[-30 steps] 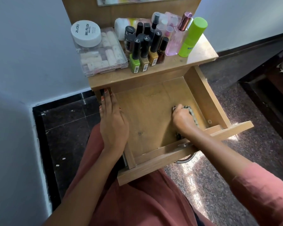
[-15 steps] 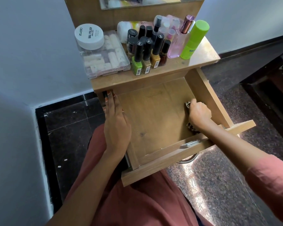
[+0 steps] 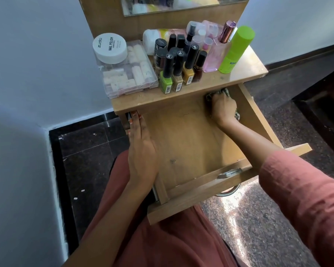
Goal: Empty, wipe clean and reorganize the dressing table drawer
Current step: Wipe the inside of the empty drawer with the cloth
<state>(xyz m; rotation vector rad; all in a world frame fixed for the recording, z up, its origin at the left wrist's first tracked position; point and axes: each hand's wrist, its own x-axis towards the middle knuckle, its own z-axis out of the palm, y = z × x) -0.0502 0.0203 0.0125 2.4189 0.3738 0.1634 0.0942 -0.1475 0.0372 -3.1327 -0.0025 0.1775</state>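
The wooden drawer [image 3: 185, 143] stands pulled out below the table top, with nothing loose on its bare floor. My right hand [image 3: 223, 108] is deep in its far right corner, fingers curled over a patterned cloth [image 3: 219, 92] pressed to the wood. Most of the cloth is hidden under that hand. My left hand [image 3: 141, 149] lies flat along the drawer's left side wall, fingers straight and pointing toward the table.
On the table top [image 3: 245, 72] stand several nail polish bottles [image 3: 178, 74], a clear box of nail tips [image 3: 127, 76] with a white jar [image 3: 110, 48] on it, a pink bottle [image 3: 216, 54] and a green bottle [image 3: 234, 51]. A mirror rises behind. Dark floor lies both sides.
My right hand has slid the cloth from the drawer's front right area along the right side to the far right corner. My left hand has stayed on the left wall.
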